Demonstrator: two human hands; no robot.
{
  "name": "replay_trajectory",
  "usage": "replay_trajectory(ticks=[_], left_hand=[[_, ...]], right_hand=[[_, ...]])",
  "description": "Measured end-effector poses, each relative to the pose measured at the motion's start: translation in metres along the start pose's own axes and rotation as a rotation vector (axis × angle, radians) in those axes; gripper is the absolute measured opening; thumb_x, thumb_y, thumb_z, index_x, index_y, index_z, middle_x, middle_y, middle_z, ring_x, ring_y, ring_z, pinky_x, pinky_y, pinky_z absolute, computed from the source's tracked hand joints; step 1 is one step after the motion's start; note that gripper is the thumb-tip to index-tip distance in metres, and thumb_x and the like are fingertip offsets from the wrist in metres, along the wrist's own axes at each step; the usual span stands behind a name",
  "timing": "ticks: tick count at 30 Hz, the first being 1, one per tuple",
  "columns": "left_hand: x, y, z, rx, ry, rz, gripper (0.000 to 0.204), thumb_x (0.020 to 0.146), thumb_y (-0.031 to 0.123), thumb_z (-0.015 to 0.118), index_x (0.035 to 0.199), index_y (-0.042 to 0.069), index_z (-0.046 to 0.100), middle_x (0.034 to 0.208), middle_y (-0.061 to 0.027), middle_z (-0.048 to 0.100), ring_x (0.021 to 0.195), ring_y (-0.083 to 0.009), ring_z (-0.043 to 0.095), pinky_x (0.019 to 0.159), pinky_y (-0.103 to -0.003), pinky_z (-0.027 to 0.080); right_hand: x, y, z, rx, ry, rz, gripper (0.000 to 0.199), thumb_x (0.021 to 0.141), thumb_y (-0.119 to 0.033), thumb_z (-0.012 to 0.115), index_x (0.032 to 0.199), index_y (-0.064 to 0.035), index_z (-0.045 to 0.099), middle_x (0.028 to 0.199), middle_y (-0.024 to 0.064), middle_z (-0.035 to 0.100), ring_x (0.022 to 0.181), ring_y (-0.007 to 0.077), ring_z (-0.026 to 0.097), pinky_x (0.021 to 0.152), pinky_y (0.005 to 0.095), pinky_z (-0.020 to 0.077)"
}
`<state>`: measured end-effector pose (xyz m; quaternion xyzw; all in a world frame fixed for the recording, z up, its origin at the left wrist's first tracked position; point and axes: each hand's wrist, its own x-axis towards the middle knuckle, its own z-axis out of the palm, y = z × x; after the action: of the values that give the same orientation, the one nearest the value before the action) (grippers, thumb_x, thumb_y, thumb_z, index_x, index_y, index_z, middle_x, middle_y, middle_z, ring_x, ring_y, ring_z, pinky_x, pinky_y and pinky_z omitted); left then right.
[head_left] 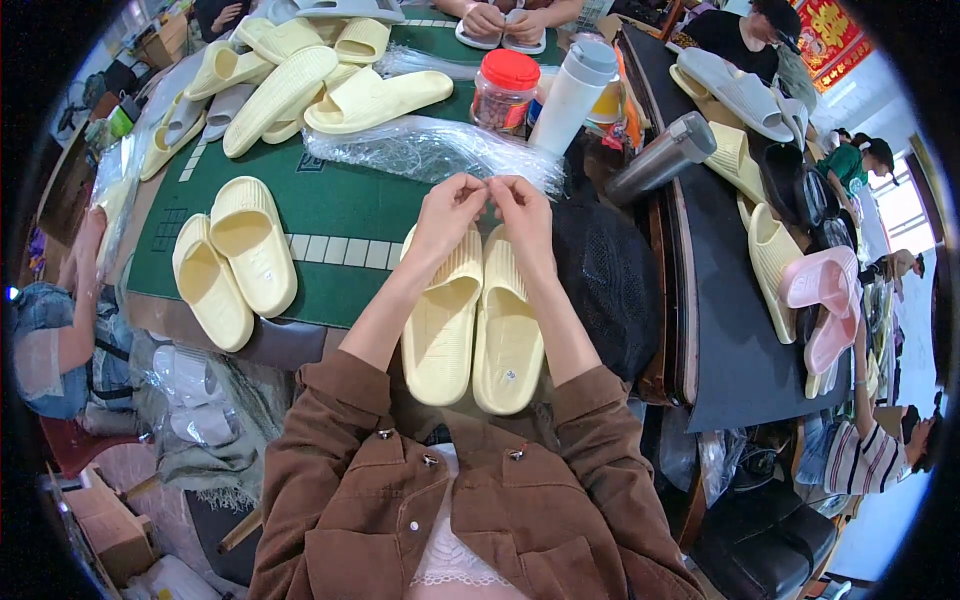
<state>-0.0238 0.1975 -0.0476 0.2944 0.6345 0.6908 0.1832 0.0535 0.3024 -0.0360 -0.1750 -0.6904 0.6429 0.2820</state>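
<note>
My left hand (450,218) and my right hand (523,222) meet just beyond the toe ends of two pale yellow slippers, fingertips pinched together. Whatever they pinch, if anything, is too small to make out. Below my wrists lie the left slipper (437,350) and the right slipper (507,350), side by side with soles down and heels toward me. A small label sits on the right one's heel. Another pair of yellow slippers (262,275) rests on the green table mat (340,285) to the left. Beyond my hands lies a stack of clear plastic bags (420,147).
A heap of yellow slippers (285,100) covers the far left. A red-lidded jar (503,95), white bottle (570,105) and steel tumbler (662,158) stand far right. Black mesh fabric (605,280) lies right of my hands. Pink slippers (830,310) are on the dark table (735,365). Co-workers sit around.
</note>
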Motion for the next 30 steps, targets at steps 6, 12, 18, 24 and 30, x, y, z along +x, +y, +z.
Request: replay_trajectory(ticks=[6,12,18,24,30], left_hand=[[-0.003,0.006,0.002,0.028,-0.076,-0.062,0.015,0.088,0.012,0.059,0.092,-0.002,0.062,0.075,-0.0027,0.062,0.068,-0.0081,0.056,0.061,-0.024,0.045],[-0.002,0.003,0.002,0.014,-0.030,-0.019,0.014,0.088,0.012,0.059,0.091,-0.001,0.062,0.075,-0.0022,0.061,0.067,-0.0080,0.055,0.061,-0.024,0.045],[-0.003,0.007,0.002,0.037,-0.016,-0.007,0.013,0.088,0.012,0.060,0.090,-0.001,0.062,0.074,-0.0019,0.061,0.067,-0.0077,0.055,0.060,-0.023,0.045],[-0.003,0.011,0.004,0.110,-0.044,-0.032,0.013,0.088,0.012,0.060,0.092,0.000,0.063,0.077,0.0014,0.058,0.069,-0.0056,0.050,0.061,-0.021,0.041],[-0.003,0.008,0.003,0.112,-0.028,-0.030,0.013,0.088,0.012,0.060,0.093,0.001,0.063,0.077,0.0020,0.059,0.070,-0.0051,0.050,0.061,-0.021,0.040]], right_hand=[[-0.005,-0.003,-0.002,0.040,0.132,-0.014,0.020,0.090,-0.017,0.059,0.095,0.0007,0.067,0.077,0.0016,0.064,0.064,0.0056,0.051,0.058,0.0216,0.0421],[0.000,0.001,-0.001,0.060,0.080,-0.024,0.019,0.091,-0.016,0.057,0.095,-0.0002,0.068,0.080,0.0023,0.066,0.065,0.0064,0.053,0.059,0.0219,0.0433],[-0.003,-0.007,0.001,0.007,0.057,0.009,0.023,0.093,-0.018,0.054,0.095,-0.0007,0.068,0.085,0.0022,0.067,0.073,0.0085,0.058,0.060,0.0231,0.0453],[-0.003,-0.013,-0.007,0.231,0.216,0.000,0.023,0.098,-0.023,0.049,0.096,-0.0038,0.063,0.095,0.0034,0.066,0.088,0.0119,0.062,0.064,0.0243,0.0473],[-0.008,-0.028,-0.021,0.602,0.251,-0.008,0.020,0.101,-0.024,0.042,0.099,-0.0070,0.052,0.102,0.0074,0.062,0.099,0.0203,0.063,0.076,0.0310,0.0532]])
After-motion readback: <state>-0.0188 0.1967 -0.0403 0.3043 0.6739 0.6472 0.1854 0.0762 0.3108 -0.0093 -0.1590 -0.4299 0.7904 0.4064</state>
